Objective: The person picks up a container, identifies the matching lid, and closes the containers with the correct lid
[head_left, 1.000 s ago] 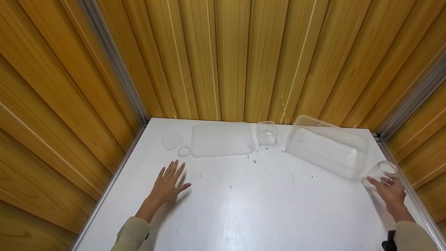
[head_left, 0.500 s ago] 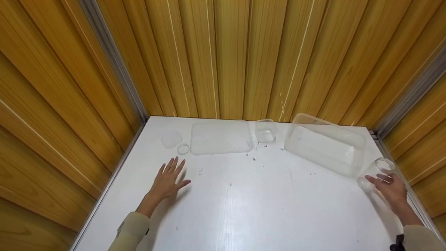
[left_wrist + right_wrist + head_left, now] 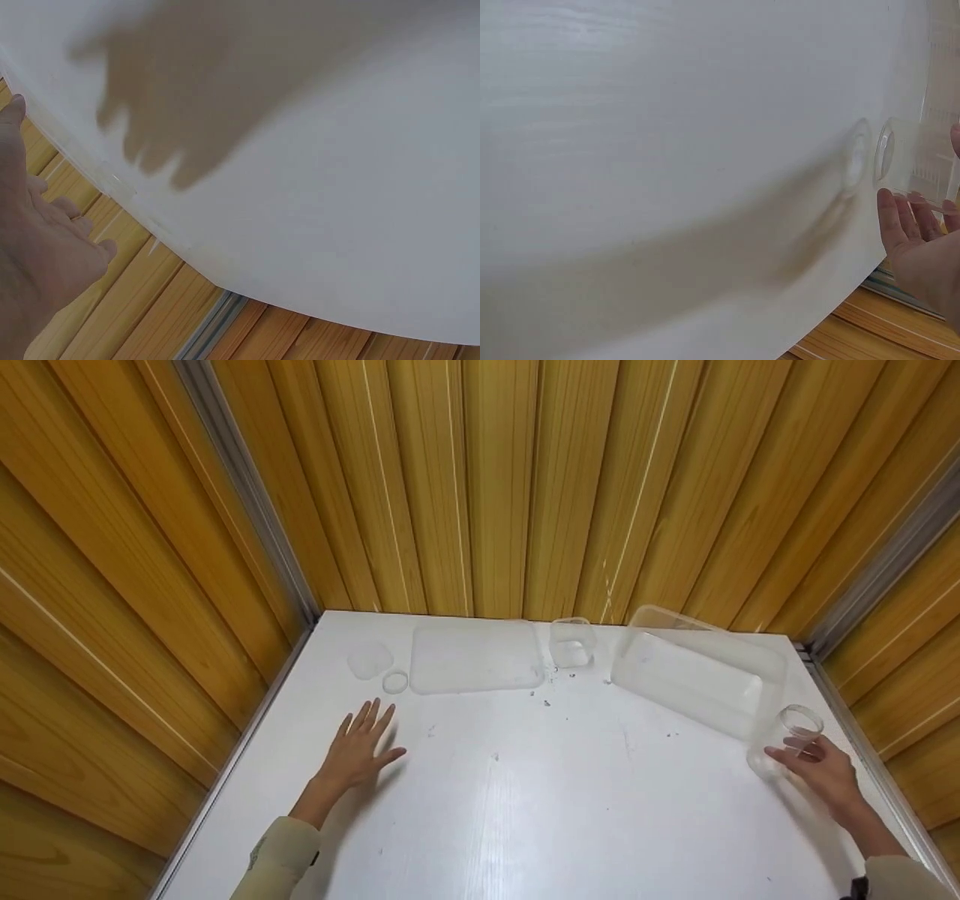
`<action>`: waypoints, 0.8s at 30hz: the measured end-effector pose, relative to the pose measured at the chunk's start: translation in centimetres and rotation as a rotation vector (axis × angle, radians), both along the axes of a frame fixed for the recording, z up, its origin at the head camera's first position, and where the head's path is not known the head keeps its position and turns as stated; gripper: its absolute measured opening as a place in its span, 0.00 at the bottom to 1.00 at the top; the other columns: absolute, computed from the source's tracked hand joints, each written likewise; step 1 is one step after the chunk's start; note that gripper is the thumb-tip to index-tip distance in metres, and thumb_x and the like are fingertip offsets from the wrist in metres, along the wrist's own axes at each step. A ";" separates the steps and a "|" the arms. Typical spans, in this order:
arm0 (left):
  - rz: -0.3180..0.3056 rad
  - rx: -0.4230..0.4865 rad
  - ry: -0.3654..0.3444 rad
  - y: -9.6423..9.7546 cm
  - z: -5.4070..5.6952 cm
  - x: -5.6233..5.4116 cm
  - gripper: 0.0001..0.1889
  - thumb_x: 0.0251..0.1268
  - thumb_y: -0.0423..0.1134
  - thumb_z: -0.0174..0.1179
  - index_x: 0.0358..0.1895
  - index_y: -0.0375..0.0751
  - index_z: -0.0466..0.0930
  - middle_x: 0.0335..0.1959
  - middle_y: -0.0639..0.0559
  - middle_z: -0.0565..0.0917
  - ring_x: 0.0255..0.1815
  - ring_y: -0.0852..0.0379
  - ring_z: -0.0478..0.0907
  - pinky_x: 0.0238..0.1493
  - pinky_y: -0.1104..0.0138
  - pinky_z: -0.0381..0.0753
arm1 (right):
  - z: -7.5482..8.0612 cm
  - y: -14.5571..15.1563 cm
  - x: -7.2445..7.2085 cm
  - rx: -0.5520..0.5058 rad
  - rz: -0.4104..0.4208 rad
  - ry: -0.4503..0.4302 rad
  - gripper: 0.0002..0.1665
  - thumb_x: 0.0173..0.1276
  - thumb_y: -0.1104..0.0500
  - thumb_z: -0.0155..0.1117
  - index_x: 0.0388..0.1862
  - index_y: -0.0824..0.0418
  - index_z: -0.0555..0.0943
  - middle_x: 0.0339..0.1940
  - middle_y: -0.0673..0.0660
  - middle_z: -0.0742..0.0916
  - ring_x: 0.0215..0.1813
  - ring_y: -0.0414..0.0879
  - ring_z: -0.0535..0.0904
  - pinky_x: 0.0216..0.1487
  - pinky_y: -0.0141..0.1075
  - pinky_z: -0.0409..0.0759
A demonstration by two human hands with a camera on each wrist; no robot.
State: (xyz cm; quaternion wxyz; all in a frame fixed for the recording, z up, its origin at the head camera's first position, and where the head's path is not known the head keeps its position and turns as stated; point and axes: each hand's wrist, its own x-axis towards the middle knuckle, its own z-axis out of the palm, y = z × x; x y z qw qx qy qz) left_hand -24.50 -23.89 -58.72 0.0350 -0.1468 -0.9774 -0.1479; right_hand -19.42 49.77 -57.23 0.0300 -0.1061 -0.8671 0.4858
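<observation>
My right hand (image 3: 825,776) grips a clear cylindrical jar (image 3: 760,765), thumb and fingers on opposite sides of it. The jar leans, its round mouth toward the upper right. In the right wrist view, a gap shows between the base of the jar (image 3: 904,154) and its bright reflection on the white table. My left hand (image 3: 355,756) holds nothing, its fingers spread above the table, with its shadow beneath in the left wrist view. Just beyond those fingertips lies a clear round ring-shaped lid (image 3: 395,682), beside a small translucent squarish lid (image 3: 370,661).
A large translucent rectangular lid (image 3: 476,656) lies flat along the back of the table (image 3: 555,795). Next to it stands a small clear square container (image 3: 573,643). A large clear rectangular container (image 3: 682,694) sits at the back right, close behind the jar. Wood-patterned walls (image 3: 495,495) enclose the table.
My right hand has carried the jar leftward, away from the table's right edge, toward the front of the large container. The left hand stays nearly in place.
</observation>
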 end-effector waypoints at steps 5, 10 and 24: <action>0.009 0.001 0.018 -0.3 0.0 0.0 0.43 0.71 0.59 0.60 0.81 0.41 0.57 0.82 0.33 0.55 0.83 0.34 0.51 0.80 0.37 0.50 | -0.1 -1.2 -0.2 0.059 0.056 -0.019 0.36 0.70 0.50 0.71 0.66 0.69 0.70 0.39 0.19 0.77 0.43 0.13 0.71 0.42 0.15 0.76; 0.033 -0.001 0.021 -0.8 -0.4 0.0 0.43 0.71 0.60 0.59 0.81 0.41 0.58 0.82 0.33 0.55 0.83 0.34 0.51 0.80 0.37 0.51 | 0.1 -2.7 -0.6 0.087 0.095 -0.010 0.42 0.69 0.50 0.72 0.71 0.71 0.66 0.45 0.28 0.81 0.45 0.13 0.71 0.43 0.14 0.75; 0.038 0.010 0.037 -1.3 -0.8 0.3 0.42 0.71 0.59 0.60 0.80 0.39 0.59 0.81 0.32 0.57 0.83 0.33 0.53 0.79 0.36 0.53 | 0.6 -8.3 -3.3 0.133 0.194 0.014 0.43 0.68 0.50 0.73 0.74 0.69 0.68 0.65 0.74 0.80 0.49 0.18 0.72 0.46 0.15 0.72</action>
